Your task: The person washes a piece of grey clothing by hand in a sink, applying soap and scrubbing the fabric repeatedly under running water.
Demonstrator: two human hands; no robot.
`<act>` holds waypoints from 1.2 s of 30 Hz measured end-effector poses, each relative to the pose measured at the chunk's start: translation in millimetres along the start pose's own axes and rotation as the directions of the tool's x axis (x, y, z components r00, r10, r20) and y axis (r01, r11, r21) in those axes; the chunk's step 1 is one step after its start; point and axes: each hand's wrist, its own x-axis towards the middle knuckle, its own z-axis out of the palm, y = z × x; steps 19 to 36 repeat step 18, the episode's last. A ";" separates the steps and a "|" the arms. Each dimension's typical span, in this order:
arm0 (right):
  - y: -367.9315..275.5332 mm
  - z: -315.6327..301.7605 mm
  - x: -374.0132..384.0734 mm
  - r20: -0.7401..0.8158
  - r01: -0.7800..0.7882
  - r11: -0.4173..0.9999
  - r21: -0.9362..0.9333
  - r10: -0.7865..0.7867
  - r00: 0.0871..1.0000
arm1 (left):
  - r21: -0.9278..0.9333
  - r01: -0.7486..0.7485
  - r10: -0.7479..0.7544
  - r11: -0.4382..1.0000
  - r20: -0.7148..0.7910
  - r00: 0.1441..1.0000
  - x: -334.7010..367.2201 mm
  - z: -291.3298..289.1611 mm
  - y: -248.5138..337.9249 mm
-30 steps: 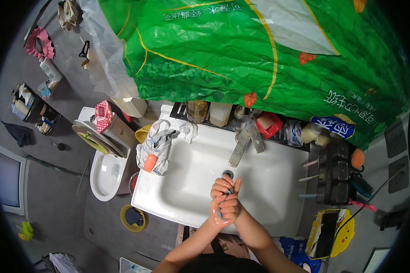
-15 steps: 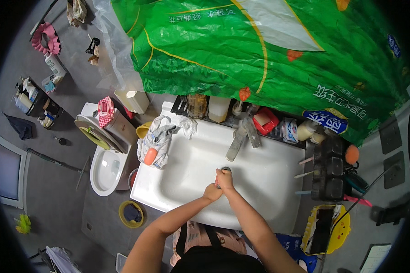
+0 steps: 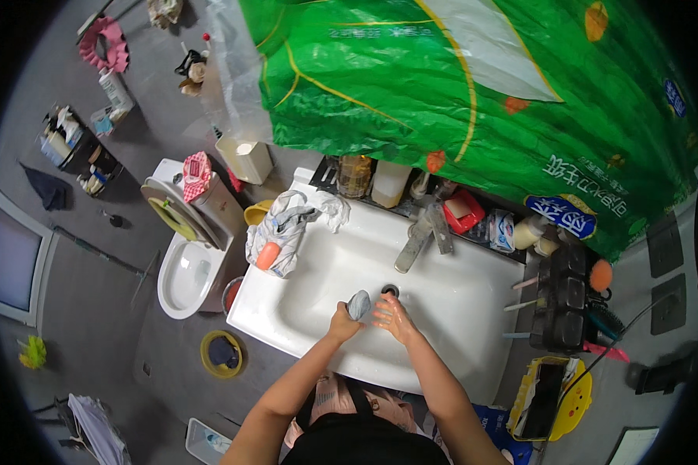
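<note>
Over the white sink (image 3: 318,279), my left hand (image 3: 343,322) is closed around a small grey wadded cloth (image 3: 357,304), possibly a sock; its kind is not clear. My right hand (image 3: 395,318) is beside it, fingers spread and holding nothing, just below the dark drain (image 3: 389,291). The metal faucet (image 3: 416,242) reaches over the basin above both hands. On the sink's left corner lies a crumpled white and grey cloth (image 3: 287,225), with an orange-pink bar of soap (image 3: 268,256) on top.
Behind the basin, bottles (image 3: 388,184) and a red soap box (image 3: 463,211) line a black rack. Green plastic sheeting (image 3: 411,85) hangs above. At right are a black toothbrush holder (image 3: 560,298) and a yellow basket (image 3: 578,395). The toilet (image 3: 184,275) stands left.
Both hands were clasped together near the drain. They have come apart: the left moved left with the grey cloth, and the right opened. The whole view has shifted slightly.
</note>
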 end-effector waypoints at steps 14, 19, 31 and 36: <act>-1.5 83.6 -20.4 0.039 0.431 0.822 -0.373 -0.450 0.892 | -0.145 -0.519 0.411 0.842 -0.452 0.792 -61.7 -75.3 8.2; 8.6 134.0 -31.4 0.077 0.535 0.766 -0.357 -0.547 0.834 | 0.003 -0.577 0.479 0.817 -0.561 0.675 -99.0 -118.2 13.7; 8.6 134.0 -31.4 0.077 0.535 0.766 -0.357 -0.547 0.834 | 0.003 -0.577 0.479 0.817 -0.561 0.675 -99.0 -118.2 13.7; 8.6 134.0 -31.4 0.077 0.535 0.766 -0.357 -0.547 0.834 | 0.003 -0.577 0.479 0.817 -0.561 0.675 -99.0 -118.2 13.7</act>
